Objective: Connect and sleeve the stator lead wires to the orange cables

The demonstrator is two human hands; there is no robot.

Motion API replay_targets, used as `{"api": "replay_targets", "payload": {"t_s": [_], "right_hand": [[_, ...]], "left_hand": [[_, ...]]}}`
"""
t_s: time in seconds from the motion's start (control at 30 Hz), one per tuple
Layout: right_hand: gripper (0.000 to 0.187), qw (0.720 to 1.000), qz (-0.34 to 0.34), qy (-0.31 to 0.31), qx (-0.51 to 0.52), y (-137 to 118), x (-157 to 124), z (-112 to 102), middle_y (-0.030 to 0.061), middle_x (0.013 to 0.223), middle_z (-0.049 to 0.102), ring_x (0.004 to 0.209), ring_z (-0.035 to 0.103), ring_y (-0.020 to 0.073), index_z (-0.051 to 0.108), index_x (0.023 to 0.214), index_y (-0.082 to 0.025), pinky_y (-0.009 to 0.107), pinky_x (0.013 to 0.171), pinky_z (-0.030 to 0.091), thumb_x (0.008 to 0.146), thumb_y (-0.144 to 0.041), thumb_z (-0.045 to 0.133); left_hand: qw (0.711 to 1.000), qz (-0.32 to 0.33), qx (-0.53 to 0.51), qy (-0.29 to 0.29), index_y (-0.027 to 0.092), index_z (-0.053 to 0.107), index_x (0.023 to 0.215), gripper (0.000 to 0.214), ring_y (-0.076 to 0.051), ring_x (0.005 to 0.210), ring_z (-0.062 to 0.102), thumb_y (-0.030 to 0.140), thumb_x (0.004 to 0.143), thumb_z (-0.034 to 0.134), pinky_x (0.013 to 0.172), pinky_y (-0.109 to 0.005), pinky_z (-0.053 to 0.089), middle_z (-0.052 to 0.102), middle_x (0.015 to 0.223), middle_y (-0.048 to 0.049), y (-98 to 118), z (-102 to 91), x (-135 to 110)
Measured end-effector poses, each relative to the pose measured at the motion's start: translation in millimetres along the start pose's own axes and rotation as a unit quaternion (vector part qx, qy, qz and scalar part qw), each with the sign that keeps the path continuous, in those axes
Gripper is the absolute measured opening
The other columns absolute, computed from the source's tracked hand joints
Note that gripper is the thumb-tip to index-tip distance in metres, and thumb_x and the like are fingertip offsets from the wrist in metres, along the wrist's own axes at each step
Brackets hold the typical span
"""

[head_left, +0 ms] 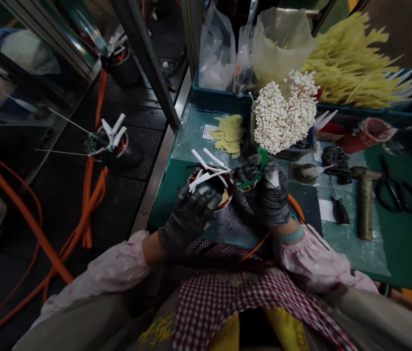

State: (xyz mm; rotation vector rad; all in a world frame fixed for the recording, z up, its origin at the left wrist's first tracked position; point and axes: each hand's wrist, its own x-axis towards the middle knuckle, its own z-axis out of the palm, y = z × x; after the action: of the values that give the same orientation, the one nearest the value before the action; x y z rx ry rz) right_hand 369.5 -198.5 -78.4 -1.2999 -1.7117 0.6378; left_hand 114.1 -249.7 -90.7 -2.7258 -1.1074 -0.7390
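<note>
My left hand [193,217], in a dark grey glove, grips the near left side of a motor stator [224,199] on the bench. Its copper windings show at the rim, and several white sleeves [206,168] stick out of its top. My right hand [271,195], gloved too, has its fingers closed on a green ring-shaped circuit board [262,163]. The board is tilted up just right of the stator. White tape wraps a finger of that glove. Whether the board is wired to the stator, I cannot tell.
Behind my hands stands a box of thin white sticks [282,114]. Yellow strips [352,63] fill a bin at the back right. A hammer [365,202] and scissors [396,192] lie to the right. Another stator [108,139] and orange cables [81,229] are at the left.
</note>
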Motion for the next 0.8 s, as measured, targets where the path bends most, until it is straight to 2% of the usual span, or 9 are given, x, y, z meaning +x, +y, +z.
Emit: {"api": "replay_targets", "payload": {"t_s": [0.07,0.13,0.33,0.47,0.53,0.6,0.67,0.73,0.8], "right_hand": [[0.057,0.998,0.004,0.035,0.044,-12.1,1.1,0.4,0.0117,0.109,0.081,0.111,0.080,0.0294,0.068,0.134,-0.026,0.057,0.110,0.067,0.123,-0.053,0.019],[0.052,0.997,-0.011,0.035,0.072,-26.5,1.5,2.3,0.0091,0.108,0.082,0.105,0.082,0.0278,0.069,0.132,-0.026,0.053,0.103,0.070,0.124,-0.054,0.027],[0.032,0.974,-0.185,-0.089,-0.093,-46.6,-1.2,17.4,0.0135,0.132,0.081,0.121,0.078,0.0293,0.074,0.141,-0.024,0.048,0.108,0.068,0.119,-0.037,0.054],[0.033,0.931,-0.225,-0.195,-0.214,-44.0,-1.7,30.1,0.0164,0.129,0.082,0.115,0.077,0.0312,0.077,0.141,-0.020,0.050,0.103,0.068,0.114,-0.020,0.059],[0.033,0.912,-0.251,-0.224,-0.235,-43.3,2.0,31.9,0.0169,0.129,0.082,0.116,0.077,0.0325,0.077,0.142,-0.019,0.051,0.103,0.068,0.114,-0.021,0.061],[0.031,0.898,-0.277,-0.246,-0.238,-43.0,7.4,30.2,0.0153,0.130,0.083,0.118,0.076,0.0320,0.079,0.141,-0.020,0.051,0.106,0.066,0.116,-0.027,0.062],[0.029,0.899,-0.284,-0.252,-0.220,-42.8,10.4,26.6,0.0133,0.130,0.083,0.117,0.077,0.0297,0.081,0.138,-0.022,0.047,0.105,0.066,0.118,-0.033,0.062],[0.030,0.907,-0.278,-0.242,-0.204,-42.9,6.2,22.8,0.0140,0.129,0.084,0.114,0.077,0.0289,0.082,0.135,-0.021,0.045,0.101,0.066,0.119,-0.034,0.061],[0.029,0.921,-0.257,-0.222,-0.192,-43.1,-7.5,20.0,0.0151,0.127,0.084,0.113,0.078,0.0301,0.083,0.135,-0.020,0.046,0.098,0.067,0.117,-0.032,0.064]], "left_hand": [[0.999,-0.031,-0.026,-0.034,0.032,0.050,0.171,0.063,-0.031,0.146,0.071,0.020,0.110,0.059,0.141,-0.060,0.040,0.082,0.140,-0.0101,-1.1,0.3,-0.8],[0.997,-0.063,-0.037,-0.035,0.040,0.055,0.167,0.066,-0.033,0.145,0.072,0.014,0.107,0.063,0.134,-0.064,0.048,0.081,0.143,-0.0073,0.5,-2.4,-3.0],[0.993,-0.037,-0.108,-0.010,0.038,0.072,0.147,0.056,-0.034,0.126,0.082,0.005,0.103,0.065,0.096,-0.054,0.074,0.084,0.137,-0.0073,-2.9,-13.3,-16.0],[0.982,-0.012,-0.189,0.029,0.037,0.077,0.128,0.026,-0.024,0.111,0.087,0.022,0.111,0.065,0.091,-0.040,0.077,0.088,0.119,0.0003,-25.8,-27.6,-22.4],[0.971,-0.061,-0.221,0.059,0.034,0.076,0.125,0.018,-0.021,0.095,0.087,0.034,0.115,0.061,0.081,-0.036,0.076,0.087,0.107,-0.0011,-42.4,-34.7,-19.0],[0.958,-0.152,-0.233,0.075,0.028,0.072,0.136,0.029,-0.026,0.103,0.086,0.046,0.114,0.063,0.086,-0.043,0.077,0.085,0.119,-0.0076,-60.2,-37.9,-7.3],[0.940,-0.211,-0.267,0.028,0.023,0.062,0.156,0.068,-0.038,0.135,0.077,0.060,0.102,0.080,0.108,-0.057,0.073,0.075,0.149,-0.0166,-74.5,-35.5,10.8],[0.913,-0.192,-0.350,-0.080,0.025,0.047,0.171,0.097,-0.042,0.153,0.065,0.061,0.093,0.091,0.123,-0.060,0.064,0.064,0.167,-0.0185,-79.6,-28.6,27.6],[0.880,-0.153,-0.429,-0.135,0.029,0.030,0.181,0.103,-0.038,0.155,0.064,0.050,0.098,0.088,0.126,-0.056,0.062,0.059,0.172,-0.0182,-73.4,-20.5,34.2]]}}
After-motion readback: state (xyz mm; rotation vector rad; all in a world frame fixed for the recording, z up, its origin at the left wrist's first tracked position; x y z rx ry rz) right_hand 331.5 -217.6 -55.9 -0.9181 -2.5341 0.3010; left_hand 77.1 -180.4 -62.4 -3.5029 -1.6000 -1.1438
